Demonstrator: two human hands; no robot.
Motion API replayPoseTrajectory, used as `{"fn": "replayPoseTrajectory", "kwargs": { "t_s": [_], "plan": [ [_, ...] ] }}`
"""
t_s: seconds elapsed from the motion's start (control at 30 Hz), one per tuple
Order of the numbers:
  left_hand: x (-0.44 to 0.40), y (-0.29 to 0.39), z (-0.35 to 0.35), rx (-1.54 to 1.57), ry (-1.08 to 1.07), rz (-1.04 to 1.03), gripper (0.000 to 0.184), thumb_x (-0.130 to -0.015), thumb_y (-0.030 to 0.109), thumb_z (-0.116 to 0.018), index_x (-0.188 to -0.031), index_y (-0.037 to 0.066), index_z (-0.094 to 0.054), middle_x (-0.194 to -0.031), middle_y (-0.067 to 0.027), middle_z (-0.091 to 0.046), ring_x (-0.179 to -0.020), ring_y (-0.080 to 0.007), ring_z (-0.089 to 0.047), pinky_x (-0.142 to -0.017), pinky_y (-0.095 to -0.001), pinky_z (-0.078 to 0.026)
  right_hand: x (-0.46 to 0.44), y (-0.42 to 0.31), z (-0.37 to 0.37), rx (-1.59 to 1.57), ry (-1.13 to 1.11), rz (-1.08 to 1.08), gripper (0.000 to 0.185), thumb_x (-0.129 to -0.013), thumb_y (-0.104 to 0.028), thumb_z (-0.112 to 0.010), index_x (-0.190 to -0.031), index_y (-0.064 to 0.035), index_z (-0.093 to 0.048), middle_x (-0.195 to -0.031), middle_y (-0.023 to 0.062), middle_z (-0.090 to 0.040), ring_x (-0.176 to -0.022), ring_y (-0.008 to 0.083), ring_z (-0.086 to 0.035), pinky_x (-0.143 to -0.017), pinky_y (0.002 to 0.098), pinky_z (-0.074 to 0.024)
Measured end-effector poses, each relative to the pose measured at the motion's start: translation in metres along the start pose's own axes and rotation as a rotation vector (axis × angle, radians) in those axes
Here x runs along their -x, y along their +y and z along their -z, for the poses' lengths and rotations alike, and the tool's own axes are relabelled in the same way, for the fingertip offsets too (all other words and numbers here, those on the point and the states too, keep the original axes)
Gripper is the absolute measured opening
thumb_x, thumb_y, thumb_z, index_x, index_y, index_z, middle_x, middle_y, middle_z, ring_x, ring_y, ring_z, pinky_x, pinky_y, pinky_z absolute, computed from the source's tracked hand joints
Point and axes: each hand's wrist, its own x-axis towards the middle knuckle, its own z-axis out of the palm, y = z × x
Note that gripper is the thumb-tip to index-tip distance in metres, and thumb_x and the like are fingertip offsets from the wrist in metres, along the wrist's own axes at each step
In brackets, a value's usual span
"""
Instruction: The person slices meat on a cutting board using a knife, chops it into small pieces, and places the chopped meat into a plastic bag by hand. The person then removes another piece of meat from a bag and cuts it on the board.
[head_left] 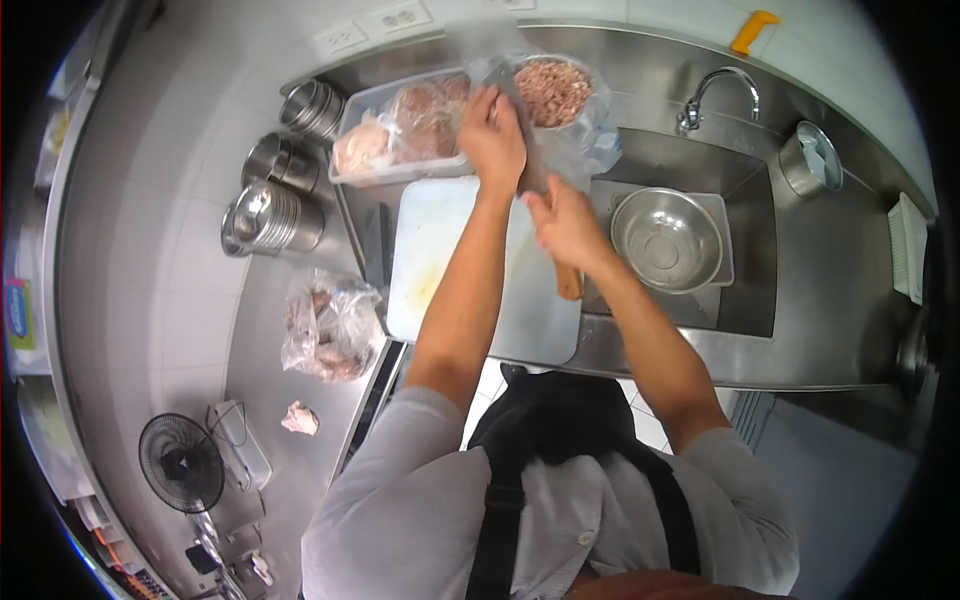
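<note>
My right hand (568,228) is wrapped round a large knife, whose wooden handle (569,282) sticks out below my fist. The grey blade (533,165) points up and away from me above the cutting board. Along the upper part of the blade, my left hand (492,140) has its fingers bent and pressed against the metal; their exact hold is partly blurred. Beneath both forearms lies the white cutting board (540,310), with a yellowish stain. Just beyond the blade is a bowl of chopped meat (552,92) with clear plastic around it.
A clear tub (350,177) of bagged meat stands behind the board. The sink holds a metal bowl (667,240). Another knife (376,245) lies left of the board. Further left are a meat bag (330,330), a meat piece (299,418), stacked metal containers (280,215) and a fan (181,462).
</note>
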Motion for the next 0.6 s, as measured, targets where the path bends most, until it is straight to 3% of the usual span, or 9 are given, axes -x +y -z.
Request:
{"fn": "replayPoseTrajectory", "kwargs": {
  "t_s": [0.03, 0.13, 0.17, 0.27, 0.3, 0.4, 0.43, 0.57, 0.6],
  "plan": [
    [-0.017, 0.001, -0.03, 0.036, -0.011, 0.002, 0.026, -0.099, 0.014, -0.07, -0.113, -0.006, -0.079, -0.118, -0.0244, -0.078, -0.109, -0.0359, -0.076, -0.099, -0.0413, -0.057, -0.014, -0.001, 0.022, -0.026, 0.028, 0.023, 0.032, -0.107, -0.025, -0.066, -0.099, 0.0041, -0.055, -0.067, 0.0164, -0.064, -0.054, 0.0256, -0.067, -0.054, 0.0433, -0.0518],
    [-0.049, -0.027, -0.106, -0.012, -0.124, 0.146, 0.024, -0.097, 0.013, -0.071, -0.111, -0.005, -0.079, -0.112, -0.022, -0.079, -0.099, -0.0343, -0.077, -0.089, -0.0405, -0.059, -0.022, -0.001, 0.08, -0.054, 0.114, -0.027, 0.029, -0.107, -0.023, -0.065, -0.103, 0.0046, -0.055, -0.067, 0.0125, -0.062, -0.05, 0.0218, -0.063, -0.048, 0.0391, -0.0489],
    [-0.05, -0.038, -0.121, -0.161, -0.167, 0.099, 0.028, -0.1, 0.021, -0.069, -0.106, -0.004, -0.079, -0.105, -0.0205, -0.079, -0.091, -0.0369, -0.075, -0.084, -0.0462, -0.059, -0.014, -0.002, 0.096, -0.089, 0.146, -0.055, 0.027, -0.107, -0.021, -0.064, -0.105, 0.0044, -0.056, -0.067, 0.0107, -0.061, -0.049, 0.0199, -0.061, -0.046, 0.0378, -0.0478],
    [-0.029, -0.098, -0.164, -0.606, -0.296, -0.383, 0.037, -0.103, 0.032, -0.065, -0.1, -0.001, -0.081, -0.097, -0.0211, -0.077, -0.087, -0.0417, -0.073, -0.084, -0.0521, -0.057, 0.028, 0.01, 0.129, -0.184, 0.199, -0.142, 0.021, -0.108, -0.017, -0.061, -0.11, 0.0033, -0.058, -0.067, 0.0045, -0.058, -0.048, 0.0137, -0.055, -0.044, 0.0338, -0.044],
    [-0.024, -0.097, -0.169, -0.583, -0.2, -0.379, 0.046, -0.106, 0.038, -0.058, -0.094, 0.0, -0.082, -0.094, -0.0214, -0.077, -0.088, -0.0443, -0.071, -0.087, -0.0566, -0.054, 0.043, 0.02, 0.138, -0.213, 0.196, -0.168, 0.018, -0.109, -0.015, -0.06, -0.113, 0.0026, -0.059, -0.067, 0.002, -0.057, -0.048, 0.0111, -0.053, -0.043, 0.0323, -0.0425],
    [-0.048, -0.064, -0.154, -0.68, -0.443, -0.11, 0.043, -0.107, 0.03, -0.055, -0.091, -0.001, -0.08, -0.1, -0.0223, -0.076, -0.094, -0.0404, -0.068, -0.09, -0.0615, -0.05, 0.078, 0.059, 0.147, -0.278, 0.243, -0.255, 0.015, -0.109, -0.012, -0.058, -0.116, 0.001, -0.061, -0.066, 0.001, -0.055, -0.048, 0.0091, -0.052, -0.042, 0.0304, -0.0411],
    [-0.064, -0.037, -0.14, -0.482, -0.312, -0.133, 0.037, -0.104, 0.027, -0.061, -0.09, -0.002, -0.079, -0.092, -0.021, -0.077, -0.087, -0.0393, -0.072, -0.086, -0.0579, -0.053, 0.088, 0.071, 0.148, -0.304, 0.247, -0.277, 0.015, -0.109, -0.012, -0.058, -0.116, 0.0009, -0.061, -0.066, 0.0009, -0.054, -0.048, 0.0089, -0.052, -0.042, 0.0299, -0.0409],
    [-0.097, -0.008, -0.129, 0.131, -0.097, 0.15, 0.022, -0.096, 0.017, -0.072, -0.098, -0.004, -0.079, -0.092, -0.0216, -0.078, -0.086, -0.0388, -0.075, -0.081, -0.0492, -0.057, 0.095, 0.091, 0.144, -0.343, 0.248, -0.238, 0.013, -0.11, -0.01, -0.057, -0.115, 0.0006, -0.061, -0.067, 0.0008, -0.055, -0.048, 0.0082, -0.052, -0.042, 0.0286, -0.0407],
    [-0.098, -0.026, -0.131, -0.024, -0.251, -0.136, 0.023, -0.096, 0.019, -0.074, -0.102, -0.003, -0.079, -0.092, -0.0203, -0.079, -0.085, -0.0349, -0.076, -0.081, -0.0459, -0.058, 0.097, 0.09, 0.14, -0.339, 0.248, -0.209, 0.012, -0.109, -0.01, -0.057, -0.114, 0.0006, -0.06, -0.068, 0.0009, -0.055, -0.048, 0.0081, -0.052, -0.041, 0.0284, -0.0408]
  ]
}}
